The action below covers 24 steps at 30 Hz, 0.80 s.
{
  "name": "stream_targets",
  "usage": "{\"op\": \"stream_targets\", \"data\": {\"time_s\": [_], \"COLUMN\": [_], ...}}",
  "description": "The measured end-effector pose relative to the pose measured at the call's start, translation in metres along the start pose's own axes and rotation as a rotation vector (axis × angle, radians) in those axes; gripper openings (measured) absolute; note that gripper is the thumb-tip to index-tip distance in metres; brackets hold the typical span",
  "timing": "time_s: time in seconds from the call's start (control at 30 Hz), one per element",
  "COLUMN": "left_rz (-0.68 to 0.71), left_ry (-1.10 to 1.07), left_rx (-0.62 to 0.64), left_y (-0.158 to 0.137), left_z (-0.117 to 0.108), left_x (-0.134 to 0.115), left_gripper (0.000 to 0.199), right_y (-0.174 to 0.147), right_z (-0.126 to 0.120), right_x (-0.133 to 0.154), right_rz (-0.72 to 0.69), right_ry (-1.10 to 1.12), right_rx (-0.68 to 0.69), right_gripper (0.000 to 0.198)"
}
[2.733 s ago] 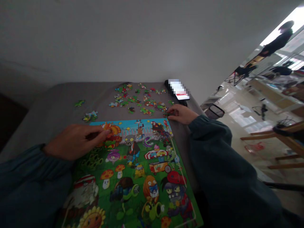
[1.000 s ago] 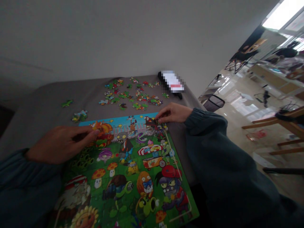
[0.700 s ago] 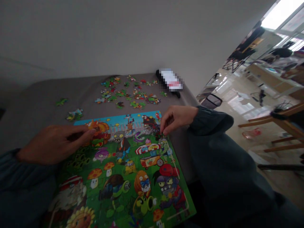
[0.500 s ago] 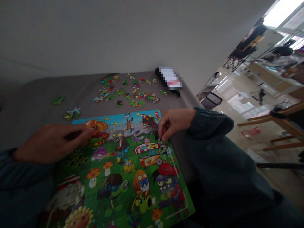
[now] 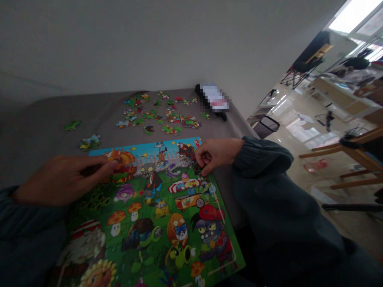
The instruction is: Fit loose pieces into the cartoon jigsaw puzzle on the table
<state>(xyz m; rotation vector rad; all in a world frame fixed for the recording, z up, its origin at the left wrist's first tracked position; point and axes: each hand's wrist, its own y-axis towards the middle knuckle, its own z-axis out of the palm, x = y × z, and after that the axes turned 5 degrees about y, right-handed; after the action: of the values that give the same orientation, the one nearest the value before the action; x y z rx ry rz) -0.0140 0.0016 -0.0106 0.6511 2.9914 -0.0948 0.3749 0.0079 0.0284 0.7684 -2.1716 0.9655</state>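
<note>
A colourful cartoon puzzle board (image 5: 149, 223) lies in front of me, with a sunflower, mushrooms and zombies printed on a green lawn. Over its upper left part, beside the burger picture, my left hand (image 5: 68, 177) is closed, thumb and fingertips near each other; whatever may be between them is hidden. My right hand (image 5: 214, 155) rests at the board's upper right edge, fingers curled and thumb down by the food cart picture. What those fingers pinch, if anything, is too small to make out.
Loose puzzle pieces (image 5: 149, 114) lie scattered beyond the board on the grey cloth (image 5: 101, 93). A small cluster of pieces (image 5: 89, 142) and a single green piece (image 5: 72, 125) are to the left. A phone (image 5: 214, 97) stands near the wall. Wooden chair (image 5: 359, 159) at right.
My right hand has shifted slightly left, its fingers more curled in at the board's edge. The left hand has stayed almost in place over the board.
</note>
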Motion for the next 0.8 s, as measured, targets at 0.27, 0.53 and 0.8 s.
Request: {"op": "stream_targets", "data": {"time_s": [0.27,0.53,0.8], "left_rz": [-0.06,-0.024,-0.026], "left_ry": [0.067,0.057,0.073], "left_rx": [0.093,0.082,0.096], "left_y": [-0.0002,0.001,-0.0015], "left_z": [-0.0007,-0.0061,-0.0046], "left_x": [-0.0008,-0.0066,-0.0044], "left_gripper": [0.061,0.064,0.066], "right_y": [0.0013,0.0025,-0.0003], "right_z": [-0.0028,-0.0039,-0.0071], "right_x": [0.0045,0.0015,-0.0021], "right_rz": [0.098,0.15,0.116], "right_ry": [-0.193,-0.197,-0.186], "right_rx": [-0.034,-0.083,-0.106], "right_gripper": [0.037,0.04,0.037]}}
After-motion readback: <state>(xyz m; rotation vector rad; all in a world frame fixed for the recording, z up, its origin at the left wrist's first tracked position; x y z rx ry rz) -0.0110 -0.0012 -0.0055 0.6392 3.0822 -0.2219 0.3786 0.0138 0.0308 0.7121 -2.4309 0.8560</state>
